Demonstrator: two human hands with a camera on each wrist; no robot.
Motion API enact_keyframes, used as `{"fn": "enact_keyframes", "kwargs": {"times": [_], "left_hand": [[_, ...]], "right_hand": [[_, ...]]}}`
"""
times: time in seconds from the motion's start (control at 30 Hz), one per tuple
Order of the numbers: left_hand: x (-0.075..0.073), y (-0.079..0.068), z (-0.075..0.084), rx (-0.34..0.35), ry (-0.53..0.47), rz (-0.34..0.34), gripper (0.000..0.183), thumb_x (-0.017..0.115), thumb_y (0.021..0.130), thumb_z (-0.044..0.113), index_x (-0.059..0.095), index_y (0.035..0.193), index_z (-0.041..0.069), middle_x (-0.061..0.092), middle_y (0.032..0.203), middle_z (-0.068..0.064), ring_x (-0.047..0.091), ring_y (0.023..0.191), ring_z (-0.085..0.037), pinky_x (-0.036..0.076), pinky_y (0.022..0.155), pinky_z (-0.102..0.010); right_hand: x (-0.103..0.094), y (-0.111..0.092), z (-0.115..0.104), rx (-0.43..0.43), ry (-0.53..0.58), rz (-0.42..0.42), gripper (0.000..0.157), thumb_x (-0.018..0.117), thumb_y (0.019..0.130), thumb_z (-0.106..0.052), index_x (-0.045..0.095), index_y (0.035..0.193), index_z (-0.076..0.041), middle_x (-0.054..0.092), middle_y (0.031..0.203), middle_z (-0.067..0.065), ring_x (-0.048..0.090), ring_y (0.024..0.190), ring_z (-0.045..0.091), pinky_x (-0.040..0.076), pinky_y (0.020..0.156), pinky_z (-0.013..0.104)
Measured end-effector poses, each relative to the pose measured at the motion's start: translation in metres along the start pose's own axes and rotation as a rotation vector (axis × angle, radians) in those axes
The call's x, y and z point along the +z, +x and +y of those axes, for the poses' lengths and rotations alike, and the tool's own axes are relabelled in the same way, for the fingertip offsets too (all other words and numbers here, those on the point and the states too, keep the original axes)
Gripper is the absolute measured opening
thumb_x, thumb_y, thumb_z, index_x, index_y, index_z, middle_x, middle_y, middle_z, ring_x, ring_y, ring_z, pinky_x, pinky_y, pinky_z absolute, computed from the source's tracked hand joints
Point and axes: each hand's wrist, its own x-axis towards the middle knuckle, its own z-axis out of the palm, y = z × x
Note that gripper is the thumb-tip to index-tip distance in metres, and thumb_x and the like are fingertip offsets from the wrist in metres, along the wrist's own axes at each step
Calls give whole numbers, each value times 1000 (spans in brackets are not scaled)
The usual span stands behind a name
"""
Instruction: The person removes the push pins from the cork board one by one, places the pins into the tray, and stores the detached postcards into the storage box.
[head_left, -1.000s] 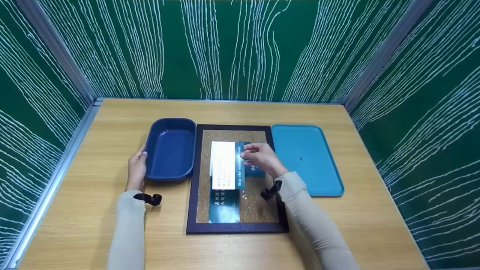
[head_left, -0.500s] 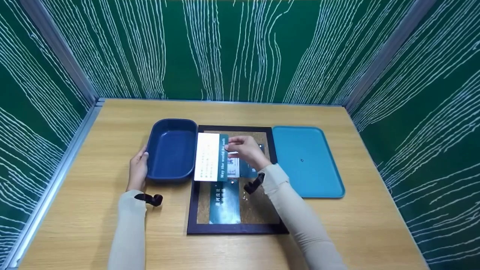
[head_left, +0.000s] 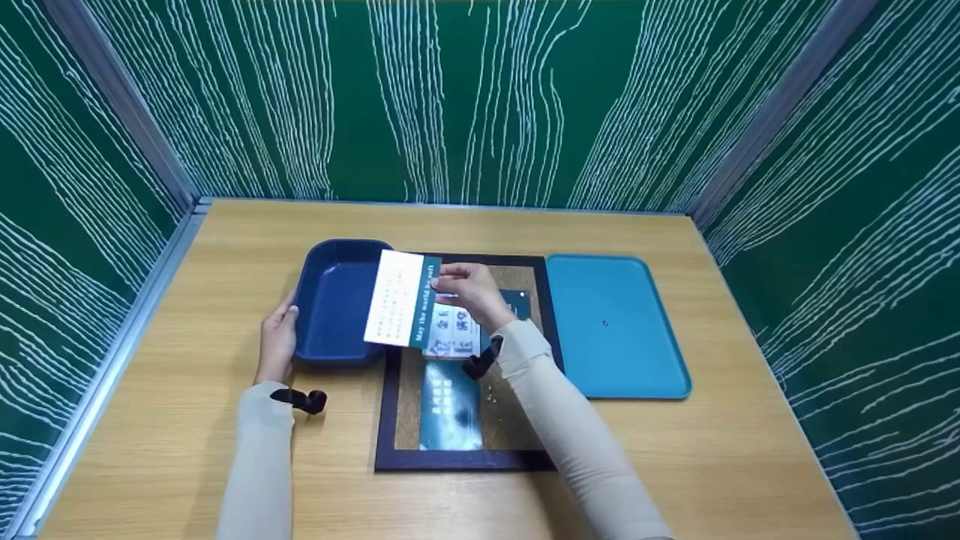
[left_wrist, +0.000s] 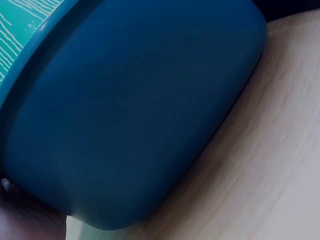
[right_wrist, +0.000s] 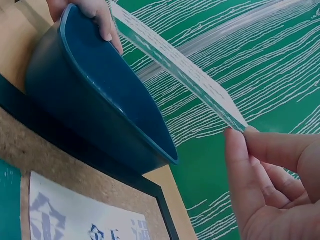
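My right hand (head_left: 472, 292) pinches a white and green printed card (head_left: 397, 300) by its right edge between thumb and fingers. The card is raised over the right rim of a dark blue plastic basin (head_left: 337, 307) and hides part of it. In the right wrist view, the card (right_wrist: 185, 70) appears nearly edge-on above the basin (right_wrist: 90, 115). My left hand (head_left: 277, 341) grips the basin's left side, its thumb at the rim. The left wrist view is mostly filled by the basin's outer wall (left_wrist: 135, 110).
A dark-framed cork board (head_left: 510, 420) lies to the basin's right. On it are a green card (head_left: 450, 412), a white card with Chinese characters (head_left: 457, 330) and another green card (head_left: 517, 301) partly behind my hand. A flat turquoise tray (head_left: 615, 330) lies right of the board.
My right hand has carried the card left from over the cork board to over the basin, uncovering the white card with characters. My left hand stays at the basin.
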Motion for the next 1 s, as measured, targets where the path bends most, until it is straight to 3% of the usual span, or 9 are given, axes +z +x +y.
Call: {"fn": "enact_keyframes", "kwargs": {"times": [0.47,0.7,1.0], "left_hand": [[0,0,0,-34,-19,-4,45,34,105,18,31,150,15,19,160,3,10,149,-14,12,123,-32],[2,0,-2,10,-60,-16,45,33,105,14,33,150,12,26,158,-1,19,147,-13,20,121,-31],[2,1,-4,5,-54,-10,45,33,105,16,32,150,12,25,159,-1,15,148,-14,15,122,-31]], "right_hand": [[28,15,6,-7,59,65,32,71,86,-8,63,116,-7,65,106,12,69,95,22,59,80,30],[44,20,7,-26,99,75,31,70,86,-2,63,116,0,66,102,13,70,88,21,57,87,37],[68,21,6,-52,69,88,33,68,86,-1,61,118,1,65,101,12,69,85,19,60,76,28]]}}
